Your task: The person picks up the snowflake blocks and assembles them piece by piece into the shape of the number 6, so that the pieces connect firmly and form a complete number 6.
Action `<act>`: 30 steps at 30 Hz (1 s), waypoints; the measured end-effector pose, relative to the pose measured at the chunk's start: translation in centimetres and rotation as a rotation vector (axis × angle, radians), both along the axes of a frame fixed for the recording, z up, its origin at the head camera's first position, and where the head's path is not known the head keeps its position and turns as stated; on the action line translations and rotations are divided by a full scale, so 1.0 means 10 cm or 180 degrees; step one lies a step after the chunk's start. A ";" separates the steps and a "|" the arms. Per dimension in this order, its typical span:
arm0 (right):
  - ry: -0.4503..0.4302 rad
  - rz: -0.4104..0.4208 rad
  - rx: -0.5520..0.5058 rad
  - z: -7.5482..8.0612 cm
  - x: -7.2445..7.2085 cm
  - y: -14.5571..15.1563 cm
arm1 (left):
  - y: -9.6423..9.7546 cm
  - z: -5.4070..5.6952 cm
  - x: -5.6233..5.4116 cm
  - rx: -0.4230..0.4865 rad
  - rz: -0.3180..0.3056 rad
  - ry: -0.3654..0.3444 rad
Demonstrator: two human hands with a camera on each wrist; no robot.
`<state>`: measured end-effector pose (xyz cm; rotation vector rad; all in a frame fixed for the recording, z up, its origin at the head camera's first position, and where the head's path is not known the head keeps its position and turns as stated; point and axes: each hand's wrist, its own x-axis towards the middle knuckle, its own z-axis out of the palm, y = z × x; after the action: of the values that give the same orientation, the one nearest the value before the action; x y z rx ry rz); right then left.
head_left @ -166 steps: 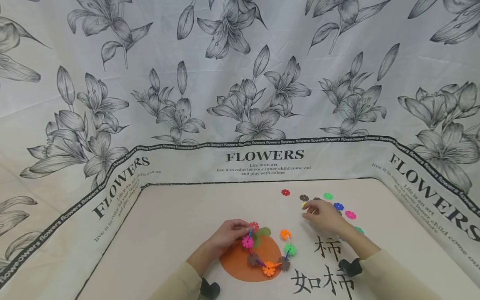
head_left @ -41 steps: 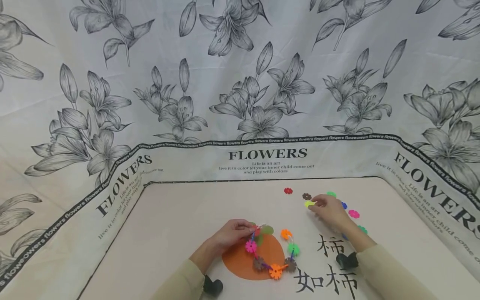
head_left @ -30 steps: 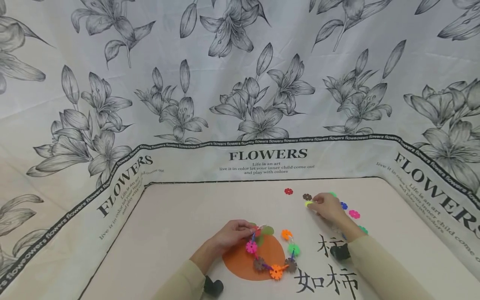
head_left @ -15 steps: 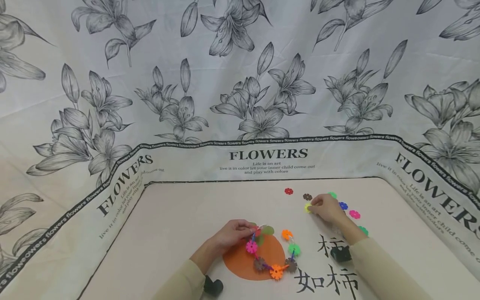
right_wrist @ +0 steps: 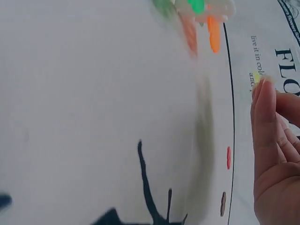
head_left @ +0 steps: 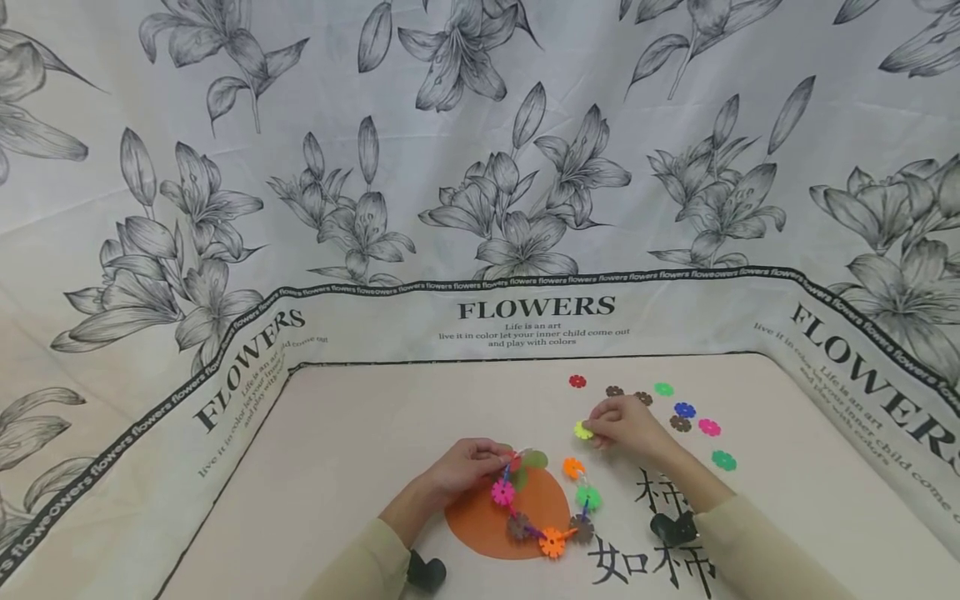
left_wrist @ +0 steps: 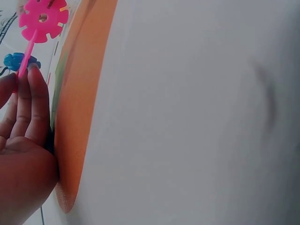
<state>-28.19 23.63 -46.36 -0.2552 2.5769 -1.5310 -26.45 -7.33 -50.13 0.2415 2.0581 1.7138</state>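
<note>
Left hand (head_left: 467, 467): is pinching the snowflake-disc chain (head_left: 552, 543) over the persimmon print (head_left: 474, 527).
Right hand (head_left: 624, 423): is pinching one yellow snowflake disc (head_left: 582, 431), beyond and right of the print.

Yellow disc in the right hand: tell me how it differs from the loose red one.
The right hand pinches the yellow disc, while the red disc lies untouched on the table. The yellow disc is closer to the chain of discs than the red disc is. Neither is joined to that chain; both have notched rims.
</note>
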 end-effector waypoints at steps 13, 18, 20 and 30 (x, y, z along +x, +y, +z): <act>-0.0176 0.0320 -0.0512 0.04 0.10 -0.33 | 0.00 0.02 0.01 -0.0033 0.0030 -0.0025; -0.0205 0.0448 -0.0687 0.01 0.12 -0.45 | -0.01 -0.01 0.00 0.0006 0.0023 -0.0045; -0.0207 0.0441 -0.0692 0.01 0.13 -0.49 | -0.01 -0.02 0.00 0.0032 0.0013 -0.0039; -0.0274 0.0448 -0.0726 -0.04 0.10 -0.58 | -0.02 0.01 0.01 0.0055 -0.0019 0.0031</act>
<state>-27.18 17.86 -46.81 -0.3768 2.2673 -1.7412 -26.32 -7.54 -50.08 0.2615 2.0482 1.7308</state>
